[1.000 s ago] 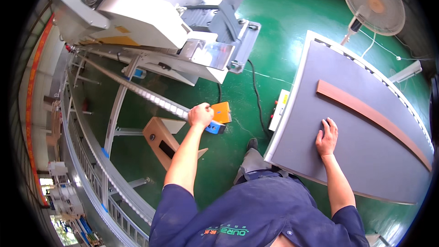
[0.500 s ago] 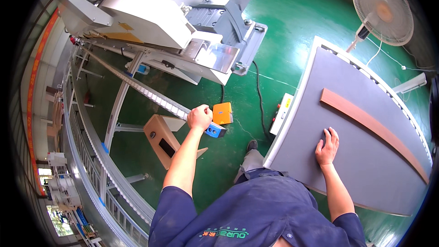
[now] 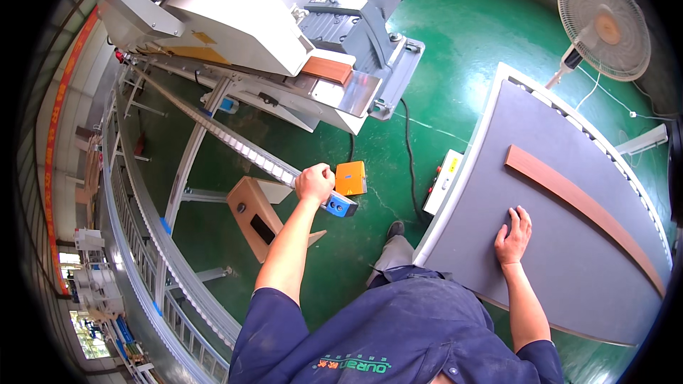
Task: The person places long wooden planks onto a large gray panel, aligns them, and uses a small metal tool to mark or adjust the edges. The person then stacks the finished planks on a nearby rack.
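Note:
My left hand [image 3: 314,183] is closed over the end of a long narrow rail with small white rollers [image 3: 257,158]; a blue end cap [image 3: 340,205] shows just past my fist. On the dark grey belt top [image 3: 462,238] to my right rests my right hand [image 3: 514,237], palm down with the fingers stretched out. Beyond those fingers, apart from them, a long reddish-brown plank [image 3: 580,205] lies on the belt. At the machine's [image 3: 235,21] outlet, the end of another reddish-brown plank [image 3: 327,69] sticks out onto a shiny metal plate [image 3: 361,96].
An orange box [image 3: 350,178] and a beige wooden frame [image 3: 255,217] stand on the green floor by the rail. A black cable [image 3: 408,149] runs toward the white control box [image 3: 442,181] beside the belt. A fan [image 3: 603,25] stands at the far right, a curved roller conveyor [image 3: 135,242] at left.
A reddish-brown plank end has come out of the machine onto the metal plate. Both hands keep their places on the rail and the belt; the view has shifted slightly.

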The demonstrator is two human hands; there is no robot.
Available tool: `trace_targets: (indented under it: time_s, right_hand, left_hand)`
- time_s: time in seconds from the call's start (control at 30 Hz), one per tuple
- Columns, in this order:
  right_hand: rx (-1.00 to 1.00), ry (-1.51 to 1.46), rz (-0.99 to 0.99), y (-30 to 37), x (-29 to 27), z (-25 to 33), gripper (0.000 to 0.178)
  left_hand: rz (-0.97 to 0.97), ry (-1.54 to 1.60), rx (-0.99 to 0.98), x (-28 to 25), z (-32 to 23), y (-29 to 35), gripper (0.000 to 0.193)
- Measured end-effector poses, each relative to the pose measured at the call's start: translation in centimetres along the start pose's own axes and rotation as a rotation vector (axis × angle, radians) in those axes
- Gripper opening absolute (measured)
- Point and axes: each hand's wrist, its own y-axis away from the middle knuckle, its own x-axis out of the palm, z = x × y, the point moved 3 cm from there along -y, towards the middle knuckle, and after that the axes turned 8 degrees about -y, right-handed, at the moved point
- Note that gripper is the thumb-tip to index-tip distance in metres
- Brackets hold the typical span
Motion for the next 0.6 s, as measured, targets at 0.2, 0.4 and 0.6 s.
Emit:
trace_targets:
  time_s: [0.2,0.4,0.6]
  right_hand:
    - [0.011,-0.007,0.010,0.07,-0.17,0.37,0.047]
    - [-0.005,-0.004,-0.004,-0.13,-0.23,0.27,0.047]
    - [-0.005,-0.006,-0.007,-0.10,-0.07,0.45,0.048]
  left_hand:
    - [-0.005,0.013,0.009,-0.15,0.07,-0.06,0.021]
    - [-0.001,-0.018,0.011,-0.10,0.10,-0.35,0.022]
    - [-0.006,-0.002,0.003,-0.29,0.25,-0.32,0.021]
